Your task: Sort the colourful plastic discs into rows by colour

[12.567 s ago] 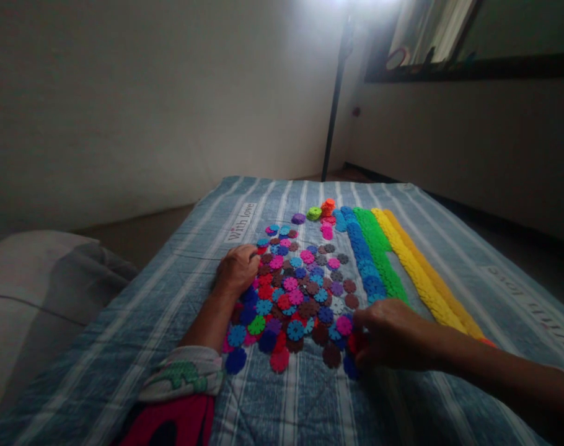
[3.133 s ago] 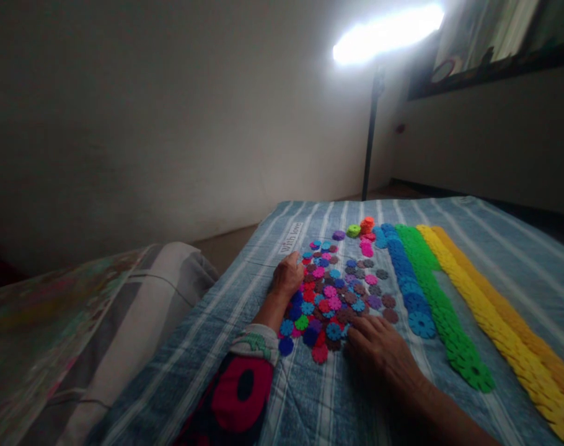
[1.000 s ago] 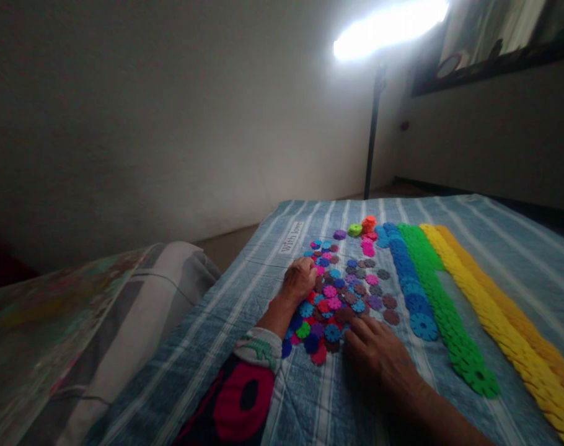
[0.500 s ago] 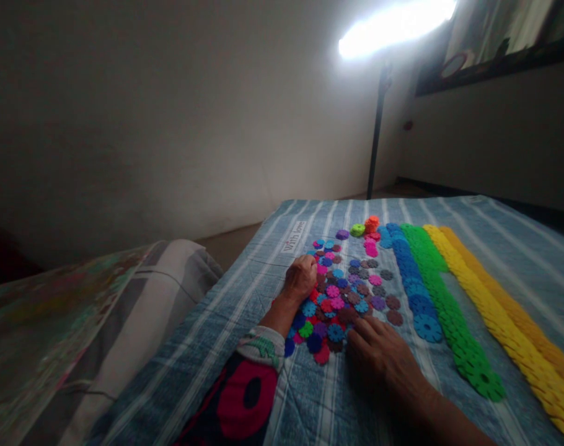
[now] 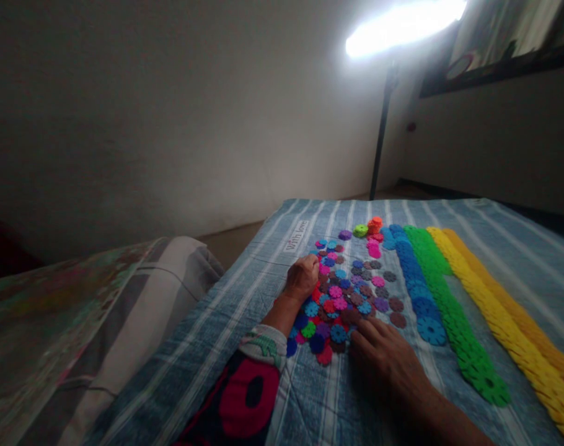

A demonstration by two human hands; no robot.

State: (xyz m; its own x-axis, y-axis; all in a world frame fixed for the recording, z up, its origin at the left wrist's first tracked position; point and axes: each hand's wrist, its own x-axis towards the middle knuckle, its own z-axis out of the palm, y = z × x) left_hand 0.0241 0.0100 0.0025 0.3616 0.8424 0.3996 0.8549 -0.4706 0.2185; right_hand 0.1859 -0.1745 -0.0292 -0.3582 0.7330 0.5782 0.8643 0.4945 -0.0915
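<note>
A loose spread of small notched plastic discs (image 5: 339, 303) in blue, pink, red, brown, purple and green lies on the striped cloth. At its left edge is my left hand (image 5: 303, 274), with fingers curled closed against the discs; whatever they hold is hidden. My right hand (image 5: 379, 347) rests at the near right edge of the spread, its fingers lying loosely apart beside a blue disc (image 5: 338, 333). The tips of these fingers are partly out of sight. No disc shows in the right hand.
Right of the spread run overlapping rows of blue discs (image 5: 416, 288), green discs (image 5: 453, 322), yellow discs (image 5: 491, 310) and orange discs (image 5: 509, 310). Small orange (image 5: 375, 225), lime (image 5: 361, 230) and purple (image 5: 345, 235) groups sit farther back. A lit lamp (image 5: 405, 30) stands behind the bed.
The whole view has shifted slightly, so things sit a little farther right. Both hands keep nearly the same places among the discs.
</note>
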